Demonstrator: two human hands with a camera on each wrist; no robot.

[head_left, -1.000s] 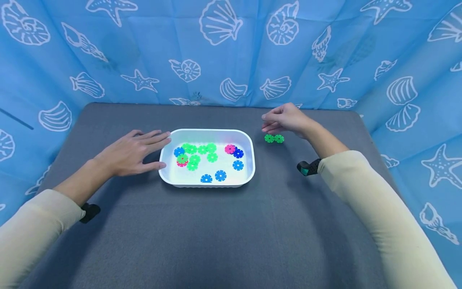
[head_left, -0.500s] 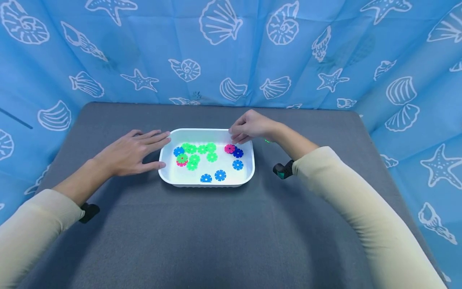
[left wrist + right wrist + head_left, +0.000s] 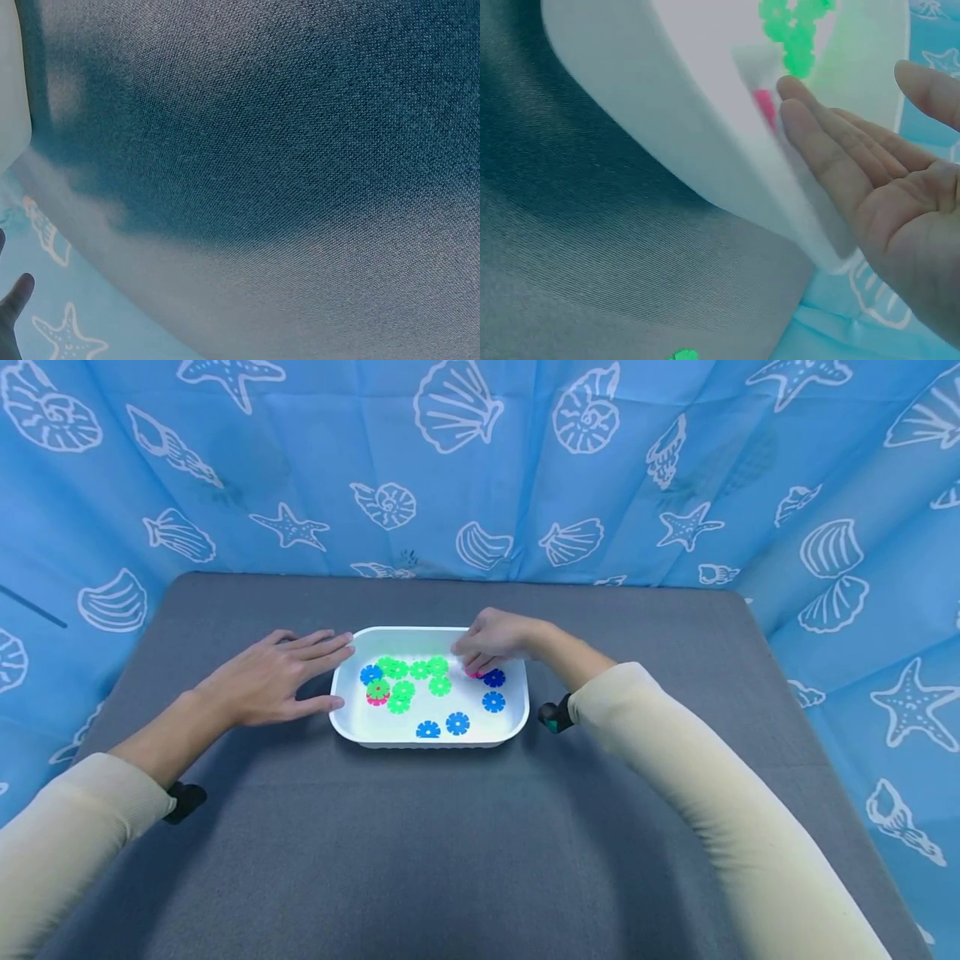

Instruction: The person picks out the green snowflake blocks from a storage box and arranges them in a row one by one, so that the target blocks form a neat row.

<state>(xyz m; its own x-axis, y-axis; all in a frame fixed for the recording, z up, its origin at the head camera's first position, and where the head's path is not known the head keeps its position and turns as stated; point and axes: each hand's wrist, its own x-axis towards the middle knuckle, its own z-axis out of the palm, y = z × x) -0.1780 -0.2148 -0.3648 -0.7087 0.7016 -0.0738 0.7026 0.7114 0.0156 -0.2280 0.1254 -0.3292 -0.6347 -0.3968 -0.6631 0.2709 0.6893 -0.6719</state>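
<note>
A white tray (image 3: 517,727) on the table holds several slotted, flower-shaped plastic discs. My left hand (image 3: 281,681) touches its left rim with straight, spread fingers. Over the tray's right part reaches my right hand (image 3: 497,637), fingers pointing down inside, thumb well apart from them in the right wrist view, nothing between. Its fingers partly cover a pink disc (image 3: 474,674), which overlaps a dark blue disc (image 3: 494,677). Green discs (image 3: 439,685) cluster at the left and middle of the tray. A blue disc (image 3: 458,723) lies near the front wall.
A green disc (image 3: 684,354) lies on the table right of the tray, seen at the bottom of the right wrist view; my right arm hides it in the head view. Grey cloth (image 3: 450,835) covers the table. Behind hangs a blue curtain (image 3: 315,443) with shell prints.
My right hand has moved left from above two joined green discs on the table to inside the tray, now over the pink disc. The left hand has stayed at the rim.
</note>
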